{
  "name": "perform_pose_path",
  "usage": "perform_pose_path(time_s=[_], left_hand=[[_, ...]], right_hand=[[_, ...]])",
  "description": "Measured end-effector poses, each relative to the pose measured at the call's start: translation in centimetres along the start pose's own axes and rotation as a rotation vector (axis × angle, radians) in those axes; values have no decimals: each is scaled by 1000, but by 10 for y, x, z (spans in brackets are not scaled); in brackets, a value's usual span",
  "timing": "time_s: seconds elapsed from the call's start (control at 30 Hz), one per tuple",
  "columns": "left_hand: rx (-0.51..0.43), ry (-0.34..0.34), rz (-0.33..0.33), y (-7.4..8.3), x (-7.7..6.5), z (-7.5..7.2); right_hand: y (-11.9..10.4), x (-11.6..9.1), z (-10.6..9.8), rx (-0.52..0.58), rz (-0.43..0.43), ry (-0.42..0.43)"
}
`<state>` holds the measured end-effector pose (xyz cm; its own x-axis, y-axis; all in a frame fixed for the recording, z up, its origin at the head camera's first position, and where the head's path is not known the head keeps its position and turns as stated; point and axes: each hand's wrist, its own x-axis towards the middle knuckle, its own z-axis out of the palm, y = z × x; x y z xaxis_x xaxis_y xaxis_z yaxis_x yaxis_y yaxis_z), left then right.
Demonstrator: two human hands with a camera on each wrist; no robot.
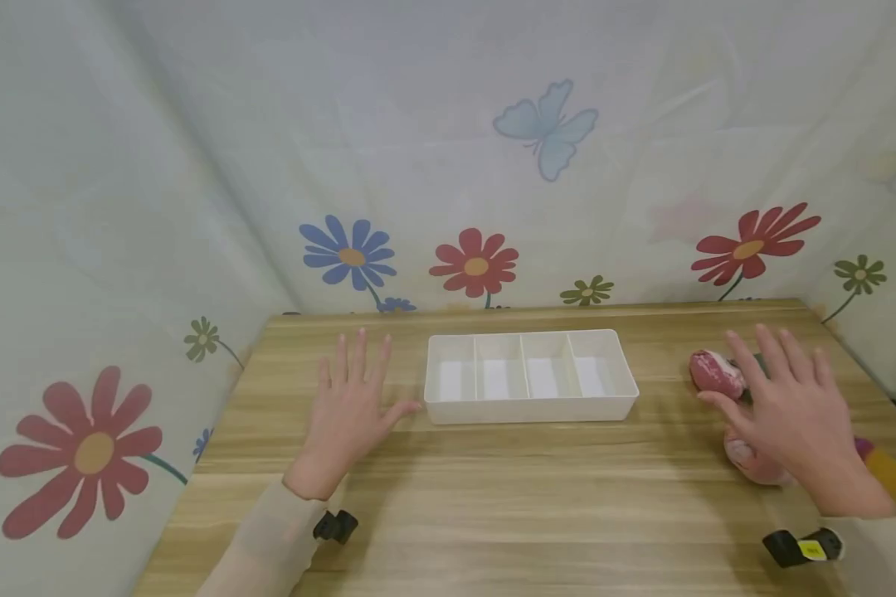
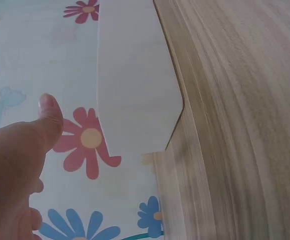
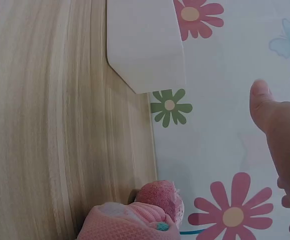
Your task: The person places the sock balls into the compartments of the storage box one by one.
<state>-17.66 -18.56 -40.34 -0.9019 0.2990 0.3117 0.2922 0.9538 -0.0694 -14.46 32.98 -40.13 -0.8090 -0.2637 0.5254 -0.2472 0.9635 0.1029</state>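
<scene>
My left hand (image 1: 347, 419) hovers over the table with fingers spread, holding nothing, its thumb close to the left end of a white four-compartment box (image 1: 530, 410). Nothing lies in the box's compartments. Its plain outer wall shows in both wrist views. Over on the right, my right hand (image 1: 799, 414) is also spread and holds nothing. It hangs above a group of soft bundles and hides part of them. One pink-and-white fabric bundle (image 1: 717, 375) shows beyond the thumb, and a pink knitted bundle (image 3: 125, 222) lies nearer. Both look like rolled socks.
A yellow-orange item (image 1: 887, 473) and a purple one (image 1: 864, 448) peek out beside the right wrist. Something dark green (image 1: 760, 363) shows between the right fingers. The wooden table (image 1: 493, 514) meets a flower-printed curtain (image 1: 418, 166) at its back and left side.
</scene>
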Motion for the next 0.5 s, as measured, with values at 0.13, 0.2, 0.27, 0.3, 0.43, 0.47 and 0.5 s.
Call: perform_pose_path(time_s=[0.13,0.2,0.27,0.3,0.43,0.47,0.5], left_hand=[[-30,21,10,2,0,1],[-64,38,16,3,0,1],[-118,51,13,4,1,2],[-152,54,9,5,1,2],[-315,42,-37,8,1,3],[-359,36,-50,9,1,4],[-391,28,-63,9,1,4]], right_hand=[[-1,-3,-3,-7,56,-83],[-2,-5,-4,-3,85,-114],[-2,-6,-5,12,108,-130],[-2,-6,-6,22,119,-138],[-2,-10,-8,58,165,-175],[-2,-11,-8,65,172,-178],[-1,-13,-8,75,184,-194]])
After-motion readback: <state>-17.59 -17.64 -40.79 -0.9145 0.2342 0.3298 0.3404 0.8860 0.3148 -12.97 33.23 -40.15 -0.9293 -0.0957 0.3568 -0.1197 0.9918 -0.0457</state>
